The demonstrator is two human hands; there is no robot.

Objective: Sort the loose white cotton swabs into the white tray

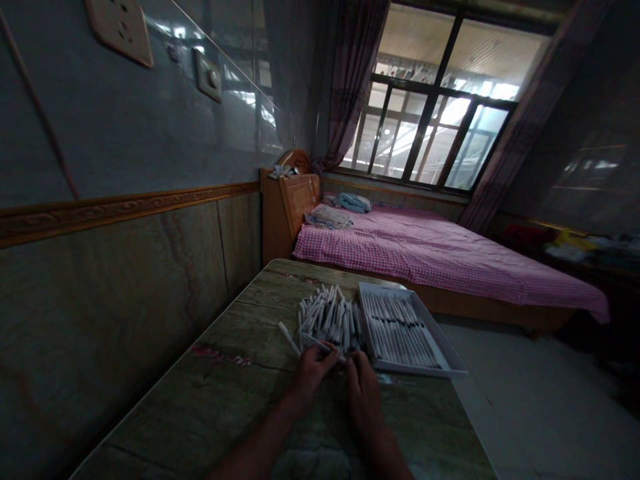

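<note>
My left hand [311,368] is closed round a slim white pen [320,344], which slants down to the right toward my other hand. My right hand [362,381] has its fingers bent together at the pen's lower end; the fingertips are partly hidden, and what they grip is hard to see. Just beyond both hands lies a loose pile of white pens [327,312] with some dark parts. One single pen [289,338] rests apart on the left. Right of the pile, a shallow white tray [445,347] holds pens laid side by side in two rows.
The table [225,393] has a wood-grain top with a pink flower print, and its left edge runs along the tiled wall [165,280]. Behind it stands a bed [425,250] with a pink checked cover. Floor [520,380] shows on the right.
</note>
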